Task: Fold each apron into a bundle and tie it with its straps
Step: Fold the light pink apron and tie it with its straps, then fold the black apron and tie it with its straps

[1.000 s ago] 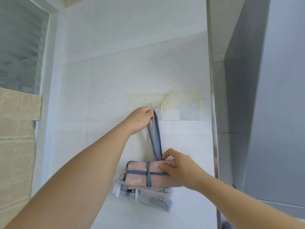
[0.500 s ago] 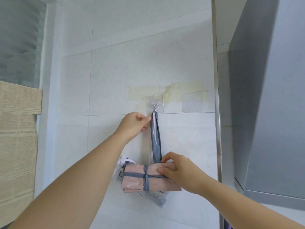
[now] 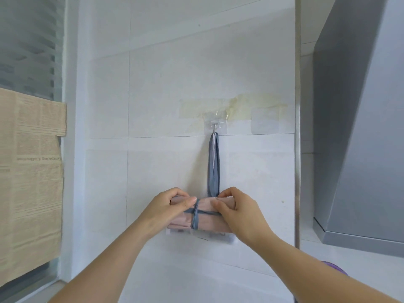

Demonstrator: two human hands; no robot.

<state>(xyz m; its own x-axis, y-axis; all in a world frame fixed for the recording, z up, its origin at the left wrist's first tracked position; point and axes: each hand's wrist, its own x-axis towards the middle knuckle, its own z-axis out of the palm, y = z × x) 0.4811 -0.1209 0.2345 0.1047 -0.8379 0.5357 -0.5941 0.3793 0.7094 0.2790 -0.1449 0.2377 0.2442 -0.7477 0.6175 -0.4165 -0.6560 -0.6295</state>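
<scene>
Reaching forward from the bottom of the view, two bare forearms meet at the apron bundle (image 3: 208, 224), which hangs against the lower middle of the tiled wall (image 3: 166, 95). The left hand (image 3: 168, 206) grips the bundle's left end, fingers curled over its top edge and thumb pressed on the front. The right hand (image 3: 238, 208) grips the right end the same way, thumb on the front face and fingers hooked over the top, beside the point where the hanging strap leaves the roll.

The bundle is a pink roll lying level, bound by a blue-grey wrap (image 3: 195, 219) that runs round its middle and crosses a second band along its length. Something pale and translucent (image 3: 227, 236) peeks out beneath its lower edge; what it is cannot be told.

From the top of the bundle the strap loop (image 3: 213, 167) rises straight to a small metal hook (image 3: 215, 126) on a clear adhesive pad. A second clear pad (image 3: 265, 121) sits to its right, and yellowed tape residue (image 3: 251, 103) runs above both.

A metal strip (image 3: 297, 149) marks the wall's right edge, with a grey hood (image 3: 360, 149) beyond it. At the left edge, newspaper (image 3: 30, 171) covers a window below blinds (image 3: 28, 40).
</scene>
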